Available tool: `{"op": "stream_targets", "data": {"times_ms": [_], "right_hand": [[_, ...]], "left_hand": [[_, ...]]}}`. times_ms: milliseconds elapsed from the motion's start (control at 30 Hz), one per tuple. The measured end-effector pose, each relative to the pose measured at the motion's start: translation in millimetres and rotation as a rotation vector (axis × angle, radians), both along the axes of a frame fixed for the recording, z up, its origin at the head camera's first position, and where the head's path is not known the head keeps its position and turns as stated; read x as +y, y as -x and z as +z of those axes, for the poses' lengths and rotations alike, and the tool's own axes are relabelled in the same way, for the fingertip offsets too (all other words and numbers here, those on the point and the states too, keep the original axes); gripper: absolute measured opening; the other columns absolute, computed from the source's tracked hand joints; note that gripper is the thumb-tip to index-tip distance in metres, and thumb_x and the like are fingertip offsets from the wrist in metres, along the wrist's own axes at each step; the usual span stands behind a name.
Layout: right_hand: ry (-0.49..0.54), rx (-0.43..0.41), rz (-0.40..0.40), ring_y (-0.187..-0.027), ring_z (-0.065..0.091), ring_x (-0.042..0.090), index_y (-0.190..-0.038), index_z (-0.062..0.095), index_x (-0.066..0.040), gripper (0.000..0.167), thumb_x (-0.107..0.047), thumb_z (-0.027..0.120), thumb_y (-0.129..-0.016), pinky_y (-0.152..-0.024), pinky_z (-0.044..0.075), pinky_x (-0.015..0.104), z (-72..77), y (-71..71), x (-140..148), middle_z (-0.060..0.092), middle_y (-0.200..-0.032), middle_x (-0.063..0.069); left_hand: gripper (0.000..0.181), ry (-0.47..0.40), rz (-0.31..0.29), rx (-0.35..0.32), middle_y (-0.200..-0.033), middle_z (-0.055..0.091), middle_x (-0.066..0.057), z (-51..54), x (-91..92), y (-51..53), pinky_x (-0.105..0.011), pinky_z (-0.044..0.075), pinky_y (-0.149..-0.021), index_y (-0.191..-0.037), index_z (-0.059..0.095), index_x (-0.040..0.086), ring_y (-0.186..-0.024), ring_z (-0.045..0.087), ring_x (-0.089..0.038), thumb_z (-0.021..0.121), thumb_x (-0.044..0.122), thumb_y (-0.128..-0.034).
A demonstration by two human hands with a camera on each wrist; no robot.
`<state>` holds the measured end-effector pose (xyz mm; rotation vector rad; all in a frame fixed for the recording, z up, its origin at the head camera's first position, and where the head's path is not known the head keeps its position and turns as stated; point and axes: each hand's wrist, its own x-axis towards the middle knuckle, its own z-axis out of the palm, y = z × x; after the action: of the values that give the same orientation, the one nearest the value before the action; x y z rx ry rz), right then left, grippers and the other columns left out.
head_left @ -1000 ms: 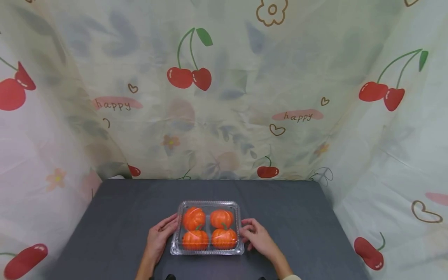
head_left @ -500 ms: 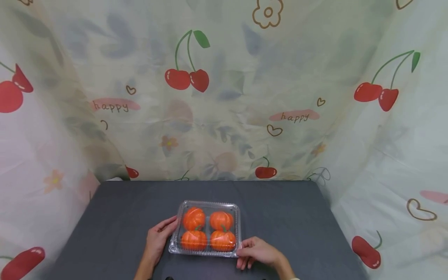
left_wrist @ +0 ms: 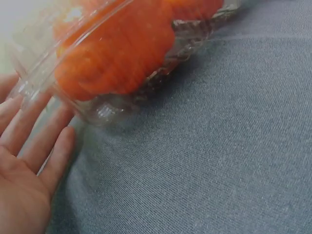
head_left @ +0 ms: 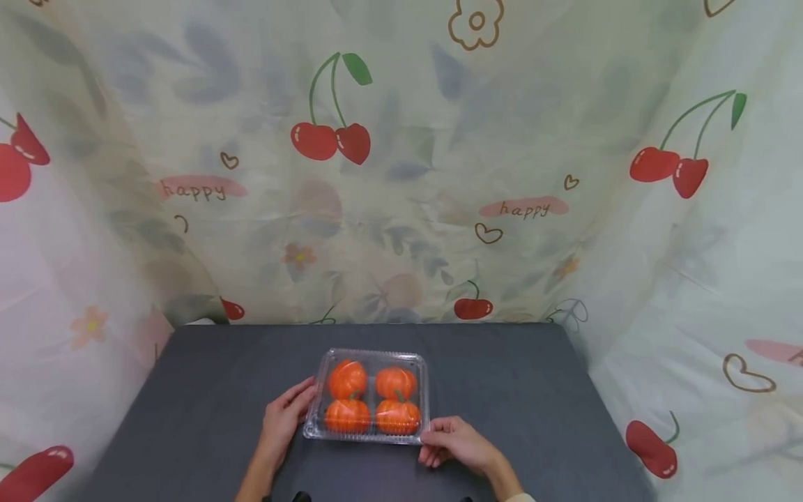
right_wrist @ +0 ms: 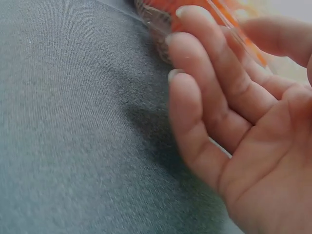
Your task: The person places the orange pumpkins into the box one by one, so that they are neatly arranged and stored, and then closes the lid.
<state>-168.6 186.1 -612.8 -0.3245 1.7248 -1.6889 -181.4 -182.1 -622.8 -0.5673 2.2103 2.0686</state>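
Observation:
A clear plastic clamshell box (head_left: 371, 434) with a ribbed rim sits on the dark cloth, slightly turned. Inside it are several small orange pumpkins (head_left: 348, 380) with green stems. My left hand (head_left: 280, 420) lies along the box's left side, its fairly straight fingers touching the wall and rim; the left wrist view shows those fingers (left_wrist: 54, 155) spread under the rim. At the near right corner, my right hand (head_left: 456, 444) pinches the rim between thumb and curled index finger. In the right wrist view the other fingers (right_wrist: 187, 105) curl below the rim.
The dark grey cloth-covered table (head_left: 502, 376) extends around the box on all sides. A patterned curtain (head_left: 401, 174) with cherries and hearts hangs behind it and along both sides.
My right hand has slid from the box's right side to its near right corner and pinched the rim. The box has turned slightly, then shifted away from me, with both hands following.

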Motion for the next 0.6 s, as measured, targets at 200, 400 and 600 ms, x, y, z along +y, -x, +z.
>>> {"op": "stream_targets", "data": {"times_ms": [200,400,600], "right_hand": [[0.005,-0.037,-0.130,-0.072,0.069,0.008,-0.104,0.063,0.010,0.033,-0.022,0.062,-0.101,-0.067,0.058,0.024,-5.7,8.7,-7.3,0.075,-0.080,-0.002],[0.009,-0.060,-0.279,-0.073,0.069,0.008,-0.106,0.064,0.004,0.031,-0.026,0.061,-0.101,-0.067,0.058,0.024,-10.7,19.3,-14.6,0.075,-0.081,-0.003],[-0.039,-0.001,-0.412,-0.072,0.068,0.010,-0.108,0.065,0.006,0.034,-0.027,0.059,-0.101,-0.063,0.058,0.025,-14.0,29.3,-24.7,0.074,-0.079,-0.002]], "left_hand": [[0.063,-0.045,-0.001,-0.018,-0.142,0.064,-0.014,6.9,-0.9,-4.1,-0.024,0.061,-0.079,-0.143,0.060,0.012,-0.099,0.072,-0.008,0.060,0.057,-0.0977],[0.083,-0.077,-0.036,-0.090,-0.120,0.068,-0.019,14.4,0.0,-11.9,-0.040,0.064,-0.071,-0.141,0.053,0.000,-0.083,0.072,-0.017,0.043,0.071,-0.0982],[0.078,-0.082,-0.072,-0.123,-0.094,0.068,-0.011,14.6,9.8,-13.4,-0.038,0.063,-0.063,-0.123,0.055,-0.004,-0.070,0.070,-0.020,0.049,0.069,-0.0973]]}}
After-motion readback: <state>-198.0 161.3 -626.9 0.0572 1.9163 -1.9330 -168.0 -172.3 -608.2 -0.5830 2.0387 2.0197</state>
